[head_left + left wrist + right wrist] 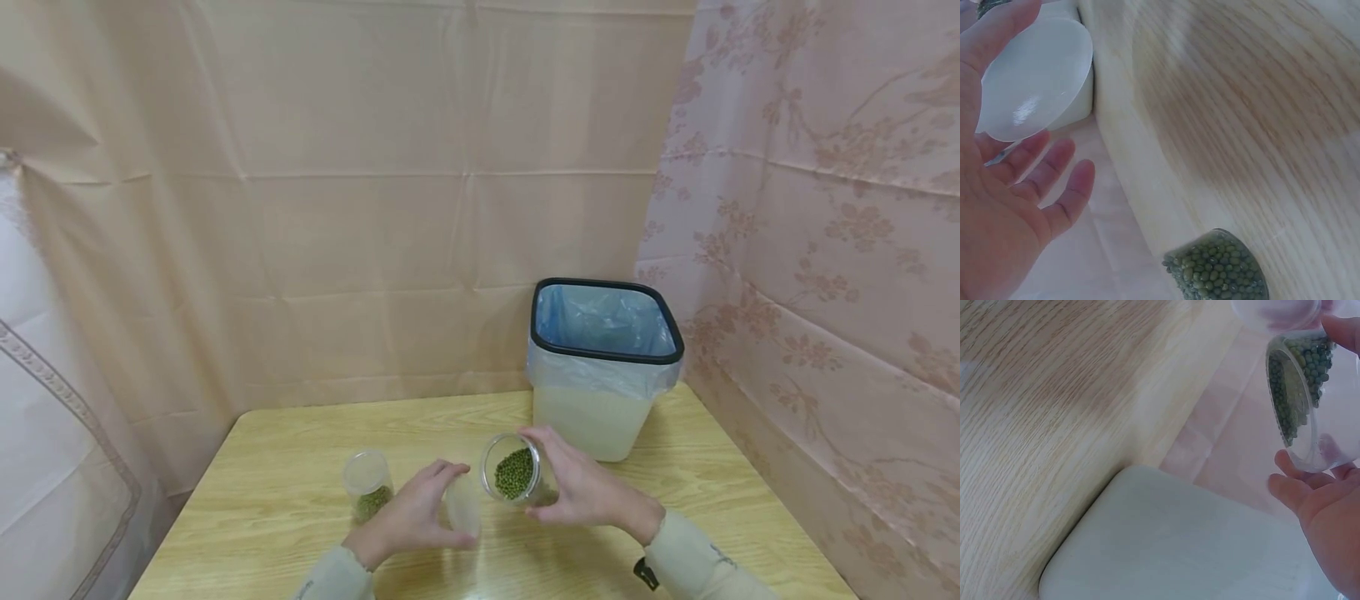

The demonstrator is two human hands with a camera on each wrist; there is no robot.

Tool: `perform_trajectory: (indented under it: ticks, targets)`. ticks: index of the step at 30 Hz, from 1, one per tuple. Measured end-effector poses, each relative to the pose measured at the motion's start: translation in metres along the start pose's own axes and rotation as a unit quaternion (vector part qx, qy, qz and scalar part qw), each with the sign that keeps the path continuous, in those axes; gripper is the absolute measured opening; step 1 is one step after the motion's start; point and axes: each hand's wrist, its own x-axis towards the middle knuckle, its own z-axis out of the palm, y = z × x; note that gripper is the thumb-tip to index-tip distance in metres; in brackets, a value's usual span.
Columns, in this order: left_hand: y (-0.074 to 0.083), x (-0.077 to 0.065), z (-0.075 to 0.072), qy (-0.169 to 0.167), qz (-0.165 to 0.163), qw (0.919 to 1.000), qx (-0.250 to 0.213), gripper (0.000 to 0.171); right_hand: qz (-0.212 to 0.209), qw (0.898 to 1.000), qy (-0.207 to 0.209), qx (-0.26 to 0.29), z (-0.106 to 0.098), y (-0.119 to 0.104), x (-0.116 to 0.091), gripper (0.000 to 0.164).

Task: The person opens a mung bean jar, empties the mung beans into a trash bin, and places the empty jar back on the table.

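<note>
Tilted on its side over the table, a clear jar [545, 492] of green mung beans [513, 473] is gripped by my right hand [577, 487]. Its mouth faces left, and the beans lie along its lower wall in the right wrist view. My left hand [412, 517] pinches a round translucent lid [463, 507] by its edge, close to the jar's mouth but apart from it. In the left wrist view the other fingers [1072, 187] spread loosely below the lid. A second clear jar [366, 477] with mung beans stands upright left of my left hand.
A cream bin [588, 417] with a black rim and a bluish plastic liner stands at the table's back right, behind my right hand. The wood-grain table [300, 450] meets a beige curtain [360, 250] at the back and a flowered cloth [825, 292] at right.
</note>
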Motion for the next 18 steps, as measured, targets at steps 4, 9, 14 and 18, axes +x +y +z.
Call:
perform_trajectory:
  ticks: [4, 9, 14, 18]
  targets:
    - [-0.001, -0.001, 0.004, -0.014, -0.006, 0.9998, 0.012, 0.096, -0.007, 1.000, 0.003, -0.011, 0.000, 0.002, 0.000, 0.107]
    - [-0.002, -0.001, 0.010, -0.026, -0.012, 0.9994, 0.019, 0.096, -0.012, 0.999, 0.018, -0.029, 0.001, 0.004, 0.000, 0.108]
    - [-0.005, -0.004, 0.016, -0.030, -0.006, 0.9985, 0.045, 0.096, 0.000, 0.999, 0.015, -0.028, 0.001, 0.004, 0.000, 0.108]
    - [-0.007, -0.006, 0.019, -0.026, -0.006, 0.9979, 0.060, 0.096, 0.011, 1.000, 0.003, -0.023, 0.000, 0.002, 0.000, 0.109]
